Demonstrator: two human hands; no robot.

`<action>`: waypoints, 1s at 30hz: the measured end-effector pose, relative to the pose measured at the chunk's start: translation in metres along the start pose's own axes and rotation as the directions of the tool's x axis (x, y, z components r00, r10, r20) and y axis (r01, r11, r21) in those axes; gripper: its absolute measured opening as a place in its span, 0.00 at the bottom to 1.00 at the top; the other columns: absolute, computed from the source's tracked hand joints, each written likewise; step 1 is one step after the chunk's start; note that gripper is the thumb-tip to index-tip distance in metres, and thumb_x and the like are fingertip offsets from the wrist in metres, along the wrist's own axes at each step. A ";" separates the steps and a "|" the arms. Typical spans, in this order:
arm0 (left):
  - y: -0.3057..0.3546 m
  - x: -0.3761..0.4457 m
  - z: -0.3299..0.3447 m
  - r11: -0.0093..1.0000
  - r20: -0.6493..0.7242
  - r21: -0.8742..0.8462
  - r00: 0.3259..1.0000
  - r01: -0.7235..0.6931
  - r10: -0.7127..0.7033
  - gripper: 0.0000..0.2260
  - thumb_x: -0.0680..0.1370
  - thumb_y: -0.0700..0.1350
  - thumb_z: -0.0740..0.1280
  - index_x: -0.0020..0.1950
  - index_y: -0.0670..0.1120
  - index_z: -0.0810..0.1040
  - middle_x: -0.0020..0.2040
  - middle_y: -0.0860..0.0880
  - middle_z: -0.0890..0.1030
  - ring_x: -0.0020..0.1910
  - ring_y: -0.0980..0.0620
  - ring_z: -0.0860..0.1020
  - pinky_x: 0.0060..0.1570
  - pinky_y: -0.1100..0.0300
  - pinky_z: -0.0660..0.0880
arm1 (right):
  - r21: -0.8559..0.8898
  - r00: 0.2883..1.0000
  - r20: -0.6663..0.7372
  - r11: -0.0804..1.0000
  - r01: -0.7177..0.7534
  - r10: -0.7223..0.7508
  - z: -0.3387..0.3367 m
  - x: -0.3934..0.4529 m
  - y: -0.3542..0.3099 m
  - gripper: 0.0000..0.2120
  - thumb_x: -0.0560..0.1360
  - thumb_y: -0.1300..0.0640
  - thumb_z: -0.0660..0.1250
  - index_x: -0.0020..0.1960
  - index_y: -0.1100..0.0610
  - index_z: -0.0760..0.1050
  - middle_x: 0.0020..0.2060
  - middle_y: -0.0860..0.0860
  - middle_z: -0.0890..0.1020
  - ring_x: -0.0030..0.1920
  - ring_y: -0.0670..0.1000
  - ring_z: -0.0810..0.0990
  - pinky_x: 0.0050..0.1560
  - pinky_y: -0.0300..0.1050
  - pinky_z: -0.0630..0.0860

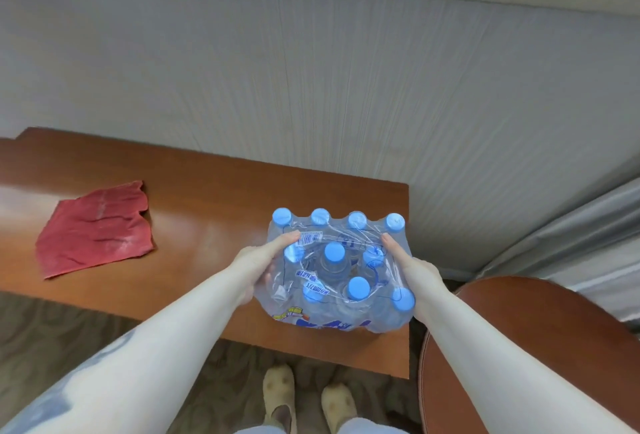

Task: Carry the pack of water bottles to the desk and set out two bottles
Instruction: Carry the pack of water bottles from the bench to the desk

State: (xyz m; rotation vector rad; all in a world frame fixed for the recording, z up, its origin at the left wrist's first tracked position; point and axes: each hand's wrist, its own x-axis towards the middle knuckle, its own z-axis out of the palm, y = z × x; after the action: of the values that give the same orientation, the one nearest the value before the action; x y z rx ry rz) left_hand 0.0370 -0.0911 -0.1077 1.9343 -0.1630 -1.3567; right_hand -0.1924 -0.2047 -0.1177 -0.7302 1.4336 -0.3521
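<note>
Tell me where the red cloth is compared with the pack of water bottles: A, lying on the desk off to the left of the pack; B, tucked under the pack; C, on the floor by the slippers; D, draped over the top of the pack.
A: the red cloth lies flat on the desk, well to the left of the pack of water bottles and apart from it.

Chair [519, 347] cut by right edge.
</note>
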 end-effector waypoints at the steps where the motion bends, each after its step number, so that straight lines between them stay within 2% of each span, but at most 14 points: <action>1: -0.004 -0.005 0.000 1.000 -0.014 0.012 1.000 -0.006 0.006 0.33 0.50 0.69 0.75 0.44 0.46 0.83 0.25 0.56 0.80 0.18 0.59 0.72 0.21 0.67 0.67 | -0.022 1.000 0.008 1.000 0.003 -0.003 0.000 -0.001 -0.002 0.35 0.52 0.37 0.80 0.52 0.56 0.80 0.40 0.54 0.87 0.39 0.57 0.87 0.47 0.55 0.83; 3: -0.014 -0.013 -0.001 0.999 -0.052 0.033 0.999 -0.009 0.011 0.35 0.50 0.72 0.74 0.45 0.46 0.83 0.28 0.54 0.83 0.21 0.59 0.77 0.26 0.63 0.71 | -0.084 0.998 0.055 0.996 0.021 -0.017 0.002 -0.003 -0.002 0.36 0.50 0.37 0.80 0.51 0.55 0.80 0.39 0.54 0.88 0.39 0.56 0.87 0.48 0.56 0.82; 6: -0.036 -0.026 -0.001 0.998 -0.070 0.032 0.996 -0.050 0.053 0.37 0.48 0.71 0.76 0.48 0.48 0.82 0.38 0.51 0.87 0.37 0.52 0.85 0.40 0.56 0.78 | -0.292 0.983 0.165 0.948 0.130 -0.085 0.009 -0.009 0.000 0.44 0.43 0.35 0.80 0.54 0.53 0.77 0.43 0.53 0.86 0.44 0.54 0.86 0.48 0.53 0.82; 9: -0.058 -0.044 -0.001 0.994 -0.117 0.049 0.988 -0.095 0.100 0.35 0.48 0.69 0.76 0.48 0.50 0.83 0.40 0.53 0.87 0.39 0.54 0.85 0.43 0.55 0.79 | -0.466 0.963 0.243 0.857 0.218 -0.113 0.016 -0.012 0.002 0.47 0.46 0.36 0.80 0.60 0.54 0.73 0.51 0.53 0.83 0.50 0.55 0.82 0.53 0.55 0.81; 11: -0.074 -0.057 -0.002 0.990 -0.187 0.092 0.975 -0.102 0.118 0.33 0.49 0.69 0.76 0.47 0.51 0.83 0.41 0.53 0.86 0.40 0.54 0.84 0.46 0.54 0.80 | -0.530 0.952 0.287 0.810 0.250 -0.106 0.021 -0.014 0.004 0.46 0.49 0.37 0.81 0.61 0.54 0.71 0.52 0.53 0.82 0.51 0.54 0.81 0.51 0.53 0.81; 13: -0.091 -0.070 -0.004 0.993 -0.267 0.084 0.958 -0.085 0.105 0.32 0.51 0.68 0.76 0.46 0.50 0.83 0.41 0.53 0.86 0.41 0.55 0.84 0.44 0.56 0.79 | -0.564 0.932 0.346 0.768 0.303 -0.113 0.028 -0.020 0.009 0.41 0.50 0.39 0.81 0.58 0.55 0.74 0.49 0.52 0.83 0.48 0.52 0.82 0.45 0.49 0.81; 15: -0.109 -0.086 -0.008 0.996 -0.323 0.020 0.943 -0.083 0.085 0.24 0.53 0.65 0.78 0.41 0.51 0.85 0.37 0.54 0.86 0.38 0.57 0.84 0.39 0.59 0.77 | -0.575 0.910 0.397 0.740 0.349 -0.121 0.034 -0.028 0.018 0.36 0.48 0.39 0.81 0.51 0.55 0.79 0.42 0.52 0.86 0.43 0.52 0.84 0.41 0.49 0.81; 18: -0.140 -0.118 -0.019 0.989 -0.379 -0.116 0.925 -0.088 0.038 0.12 0.54 0.61 0.80 0.32 0.57 0.84 0.34 0.54 0.86 0.34 0.57 0.84 0.34 0.61 0.75 | -0.599 0.908 0.400 0.715 0.360 -0.122 0.048 -0.041 0.036 0.31 0.49 0.33 0.78 0.39 0.57 0.81 0.32 0.53 0.86 0.35 0.54 0.84 0.35 0.47 0.79; 20: -0.169 -0.143 -0.027 0.973 -0.429 -0.220 0.903 -0.075 -0.028 0.13 0.54 0.60 0.81 0.31 0.56 0.84 0.34 0.52 0.86 0.33 0.55 0.84 0.34 0.60 0.75 | -0.649 0.910 0.393 0.662 0.376 -0.131 0.062 -0.051 0.053 0.31 0.54 0.30 0.73 0.37 0.57 0.77 0.29 0.51 0.82 0.31 0.52 0.80 0.31 0.44 0.72; 21: -0.185 -0.155 -0.030 0.959 -0.462 -0.277 0.884 -0.061 -0.077 0.15 0.53 0.59 0.81 0.31 0.52 0.84 0.33 0.52 0.86 0.33 0.54 0.84 0.33 0.59 0.75 | -0.672 0.902 0.412 0.626 0.396 -0.128 0.070 -0.058 0.065 0.31 0.55 0.29 0.72 0.39 0.56 0.77 0.30 0.50 0.82 0.32 0.51 0.80 0.32 0.45 0.72; 23: -0.218 -0.180 -0.034 0.920 -0.536 -0.391 0.822 -0.040 -0.192 0.20 0.54 0.59 0.81 0.33 0.46 0.82 0.32 0.51 0.85 0.31 0.53 0.84 0.33 0.58 0.74 | -0.704 0.869 0.486 0.546 0.454 -0.096 0.089 -0.073 0.091 0.30 0.57 0.29 0.71 0.41 0.55 0.77 0.34 0.50 0.84 0.36 0.52 0.82 0.39 0.49 0.79; 25: -0.253 -0.205 -0.037 0.859 -0.614 -0.508 0.725 -0.060 -0.312 0.23 0.55 0.63 0.78 0.28 0.45 0.76 0.27 0.53 0.82 0.27 0.52 0.81 0.32 0.59 0.70 | -0.723 0.826 0.563 0.462 0.515 -0.040 0.108 -0.094 0.118 0.30 0.58 0.29 0.69 0.42 0.55 0.77 0.36 0.50 0.85 0.38 0.52 0.84 0.45 0.52 0.81; 27: -0.286 -0.229 -0.040 0.799 -0.677 -0.589 0.612 -0.120 -0.407 0.28 0.56 0.69 0.73 0.25 0.47 0.64 0.25 0.52 0.71 0.26 0.50 0.71 0.32 0.57 0.63 | -0.720 0.772 0.635 0.377 0.583 0.019 0.125 -0.116 0.145 0.31 0.59 0.28 0.67 0.42 0.56 0.78 0.35 0.50 0.85 0.37 0.51 0.84 0.44 0.52 0.81; 30: -0.342 -0.268 -0.046 0.739 -0.736 -0.642 0.434 -0.206 -0.519 0.26 0.63 0.67 0.70 0.25 0.50 0.61 0.23 0.51 0.65 0.25 0.51 0.66 0.31 0.57 0.60 | -0.680 0.675 0.727 0.267 0.683 0.126 0.154 -0.158 0.190 0.32 0.60 0.27 0.65 0.40 0.57 0.79 0.34 0.51 0.85 0.36 0.51 0.84 0.44 0.52 0.81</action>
State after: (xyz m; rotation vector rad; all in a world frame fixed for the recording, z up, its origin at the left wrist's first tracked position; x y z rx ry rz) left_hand -0.1422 0.3070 -0.1168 1.7569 0.9740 -0.1793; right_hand -0.1026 0.0724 -0.1226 -1.9443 0.5881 0.5729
